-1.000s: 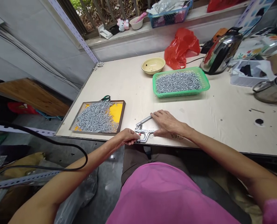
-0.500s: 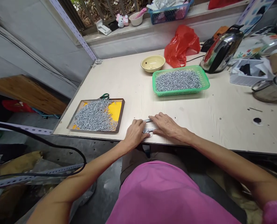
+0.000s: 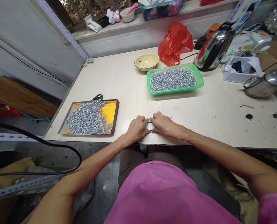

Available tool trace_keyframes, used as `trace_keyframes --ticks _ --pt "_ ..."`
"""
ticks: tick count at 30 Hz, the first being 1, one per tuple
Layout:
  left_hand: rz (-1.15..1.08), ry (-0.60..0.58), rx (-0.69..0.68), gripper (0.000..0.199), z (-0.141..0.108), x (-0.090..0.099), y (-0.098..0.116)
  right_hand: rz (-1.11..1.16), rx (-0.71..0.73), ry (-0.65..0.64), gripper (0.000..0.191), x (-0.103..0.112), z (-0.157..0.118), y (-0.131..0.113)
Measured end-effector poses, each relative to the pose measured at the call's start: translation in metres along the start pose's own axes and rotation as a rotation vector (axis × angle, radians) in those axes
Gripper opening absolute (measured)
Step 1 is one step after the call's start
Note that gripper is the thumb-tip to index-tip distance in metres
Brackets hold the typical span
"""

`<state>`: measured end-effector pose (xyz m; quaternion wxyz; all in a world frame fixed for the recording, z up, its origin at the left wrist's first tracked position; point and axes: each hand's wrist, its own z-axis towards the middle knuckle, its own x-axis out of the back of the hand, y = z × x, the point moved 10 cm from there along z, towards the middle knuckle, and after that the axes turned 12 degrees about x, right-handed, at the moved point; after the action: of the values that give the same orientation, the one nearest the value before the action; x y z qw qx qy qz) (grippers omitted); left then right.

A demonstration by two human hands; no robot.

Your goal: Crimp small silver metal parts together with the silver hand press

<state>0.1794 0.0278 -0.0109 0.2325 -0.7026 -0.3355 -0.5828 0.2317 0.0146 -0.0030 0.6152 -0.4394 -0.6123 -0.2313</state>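
Note:
At the table's front edge, a flat silvery metal piece (image 3: pixel 149 125) lies between my two hands, mostly covered by fingers. My left hand (image 3: pixel 137 128) grips its left end, with thumb near me and fingertips on the far edge. On the right end, my right hand (image 3: pixel 163 123) is closed the same way. The fingertips of both hands almost meet. To the left is a shallow tray (image 3: pixel 116 116) with a yellow bottom, heaped with small silvery screws (image 3: pixel 87 118). Beyond the hands stands a green plastic basket (image 3: pixel 175 92) full of similar metal parts (image 3: pixel 172 79).
Green-handled scissors (image 3: pixel 98 97) lie behind the tray. A cream bowl (image 3: pixel 147 62), a red plastic bag (image 3: pixel 175 43) and a steel kettle (image 3: pixel 214 46) stand at the back. Farther right are a white box (image 3: pixel 237 74) and a metal pot (image 3: pixel 266 84). A black cable hangs at left.
The two metal parts between my hands, apart before, now look brought together into one flat piece. My fingertips have moved closer to each other. The camera view has shifted slightly.

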Motion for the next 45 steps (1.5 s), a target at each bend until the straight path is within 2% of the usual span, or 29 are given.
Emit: trace_keyframes --ticks 5,13,16,18,20,23,27,31,33,34,37,39,42,45 --pt "-0.039 0.023 0.097 0.031 0.003 -0.003 -0.008 -0.017 0.026 -0.046 0.014 -0.005 0.011 0.002" --pt "-0.042 0.004 0.148 0.033 0.012 0.000 -0.015 -0.036 0.000 -0.056 0.025 -0.003 0.020 0.007" --pt "-0.034 0.044 0.179 0.032 0.008 0.003 -0.019 -0.049 -0.001 -0.006 0.020 0.002 0.021 0.012" --pt "-0.045 0.115 0.199 0.035 0.000 0.002 -0.019 -0.034 0.041 0.026 0.032 0.005 0.021 0.015" --pt "-0.074 0.212 0.174 0.037 -0.011 0.000 -0.012 0.014 0.105 0.044 0.040 0.006 0.020 0.017" --pt "-0.145 0.308 0.071 0.038 -0.031 -0.009 0.010 0.071 0.131 0.088 0.027 0.005 0.019 0.025" --pt "-0.252 0.297 -0.003 0.041 -0.045 -0.022 0.035 -0.009 0.039 0.173 0.019 0.007 0.029 0.044" --pt "-0.306 0.301 0.008 0.044 -0.047 -0.022 0.038 -0.081 -0.036 0.158 0.019 0.016 0.048 0.050" --pt "-0.325 0.310 0.001 0.046 -0.046 -0.021 0.036 -0.136 -0.010 0.128 0.020 0.021 0.057 0.032" --pt "-0.336 0.308 -0.001 0.047 -0.045 -0.022 0.035 -0.151 0.053 0.117 0.021 0.022 0.062 0.015" --pt "-0.359 0.261 0.018 0.044 -0.042 -0.033 0.033 -0.149 0.361 0.075 0.017 0.013 0.069 -0.055" --pt "-0.364 0.240 0.052 0.042 -0.043 -0.041 0.032 -0.191 0.487 0.051 0.013 0.001 0.072 -0.089" --pt "-0.350 0.254 0.054 0.040 -0.050 -0.048 0.034 -0.257 0.561 0.076 0.013 -0.014 0.083 -0.114" --pt "-0.304 0.279 -0.012 0.026 -0.062 -0.043 0.027 -0.203 0.575 0.166 0.015 -0.008 0.095 -0.115"
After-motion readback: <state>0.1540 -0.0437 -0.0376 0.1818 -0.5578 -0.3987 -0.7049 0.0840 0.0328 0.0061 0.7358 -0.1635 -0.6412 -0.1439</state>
